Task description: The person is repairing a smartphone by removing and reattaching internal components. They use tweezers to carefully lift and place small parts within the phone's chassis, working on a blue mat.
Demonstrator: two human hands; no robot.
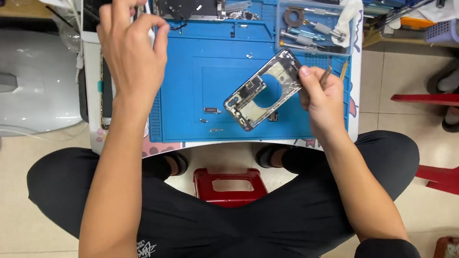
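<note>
An opened phone frame [262, 89] lies tilted on a blue work mat [201, 70], its inner parts showing. My right hand [319, 100] rests at the frame's right edge, fingers closed around a thin metal tool [326, 76] like tweezers. My left hand [130, 43] hovers over the mat's upper left corner with fingers curled and apart; I see nothing in it. A second opened phone body [189, 1] lies at the mat's far edge. Small loose parts [211, 111] sit on the mat left of the frame.
A clear tray [314, 20] with screwdrivers and a cloth sits at the mat's upper right. A red stool [226, 185] stands between my knees, another red stool [455, 141] to the right. A grey appliance [17, 82] sits left of the small table.
</note>
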